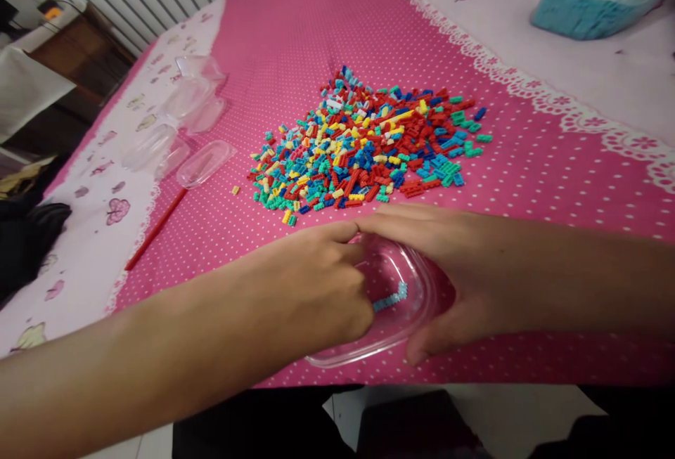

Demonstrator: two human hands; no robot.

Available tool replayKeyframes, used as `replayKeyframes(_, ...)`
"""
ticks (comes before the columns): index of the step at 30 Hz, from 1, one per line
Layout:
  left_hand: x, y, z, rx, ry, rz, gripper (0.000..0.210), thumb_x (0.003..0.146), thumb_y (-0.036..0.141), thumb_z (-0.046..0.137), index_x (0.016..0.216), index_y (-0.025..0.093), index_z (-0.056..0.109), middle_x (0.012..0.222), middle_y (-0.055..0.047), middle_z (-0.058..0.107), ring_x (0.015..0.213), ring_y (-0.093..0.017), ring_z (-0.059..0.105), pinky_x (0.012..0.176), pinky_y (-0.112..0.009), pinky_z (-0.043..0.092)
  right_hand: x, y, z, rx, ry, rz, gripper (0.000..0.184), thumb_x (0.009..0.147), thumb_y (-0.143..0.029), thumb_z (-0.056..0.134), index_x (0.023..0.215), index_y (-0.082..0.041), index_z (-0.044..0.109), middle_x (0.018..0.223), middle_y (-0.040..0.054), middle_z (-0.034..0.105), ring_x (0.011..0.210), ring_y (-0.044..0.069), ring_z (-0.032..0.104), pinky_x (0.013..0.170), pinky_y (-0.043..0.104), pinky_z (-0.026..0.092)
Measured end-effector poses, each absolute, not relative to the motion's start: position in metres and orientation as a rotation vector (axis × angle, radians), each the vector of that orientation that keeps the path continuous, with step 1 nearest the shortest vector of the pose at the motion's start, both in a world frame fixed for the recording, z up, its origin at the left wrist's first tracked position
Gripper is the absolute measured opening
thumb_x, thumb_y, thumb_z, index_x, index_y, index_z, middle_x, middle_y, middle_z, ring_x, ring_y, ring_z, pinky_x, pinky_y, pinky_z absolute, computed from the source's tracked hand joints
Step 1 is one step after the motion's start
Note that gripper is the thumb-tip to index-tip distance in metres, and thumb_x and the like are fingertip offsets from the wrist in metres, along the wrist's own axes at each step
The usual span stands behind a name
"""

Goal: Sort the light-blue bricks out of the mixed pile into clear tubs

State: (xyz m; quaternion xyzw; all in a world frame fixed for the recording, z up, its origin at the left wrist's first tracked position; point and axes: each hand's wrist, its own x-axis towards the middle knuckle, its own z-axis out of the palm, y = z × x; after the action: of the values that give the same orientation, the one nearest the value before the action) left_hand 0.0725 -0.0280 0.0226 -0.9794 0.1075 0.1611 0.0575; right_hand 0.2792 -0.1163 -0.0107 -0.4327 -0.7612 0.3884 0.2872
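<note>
A clear plastic container point(348, 359) sits near the front edge of the pink dotted cloth. Light blue toy bricks point(390, 300) form a short bent row inside it. Over its left part, my left hand point(330, 287) is closed with fingers curled downward; the fingertips are hidden, so what they hold cannot be made out. My right hand point(448, 269) curves around the right side, thumb near the front rim and fingers along the far rim. Just beyond both hands lies a wide heap of small coloured bricks point(348, 150).
Clear tubs and lids point(184, 104) stand at the left, with another clear lid point(205, 164) closer in. A red stick point(155, 230) lies on the cloth. At the back right rests a transparent bag of teal pieces point(590, 9). The table edge runs close below my hands.
</note>
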Motion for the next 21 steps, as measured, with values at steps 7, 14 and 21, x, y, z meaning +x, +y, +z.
replayKeyframes(7,0.077,-0.027,0.035,-2.96,0.393,0.548,0.013,0.084,0.017,0.065,0.075,0.026,0.066,0.078,0.001,0.069,0.084,-0.02,0.061,0.093,-0.038,0.042,0.278,-0.115,-0.005,-1.177,-2.041,1.104,0.103,0.061,-0.014,0.088,0.151,-0.031,0.04,0.142,0.002,0.059,0.134,0.026,0.053,0.111,0.036,0.044)
replayKeyframes(14,0.077,-0.028,0.04,-2.969,0.386,0.51,0.016,0.084,0.013,0.062,0.076,0.027,0.067,0.079,0.001,0.07,0.086,-0.021,0.062,0.093,-0.037,0.041,0.277,-0.116,-0.003,-1.18,-2.032,1.124,0.101,0.06,-0.014,0.09,0.148,-0.03,0.043,0.145,0.0016,0.057,0.135,0.026,0.051,0.112,0.035,0.044)
replayKeyframes(21,0.074,-0.031,0.036,-3.006,0.357,0.533,0.015,0.083,0.018,0.062,0.072,0.028,0.066,0.073,0.001,0.068,0.084,-0.02,0.063,0.099,-0.037,0.039,0.278,-0.115,-0.005,-1.158,-2.048,1.104,0.095,0.061,-0.024,0.093,0.145,-0.023,0.047,0.14,0.0051,0.059,0.13,0.025,0.054,0.107,0.033,0.048)
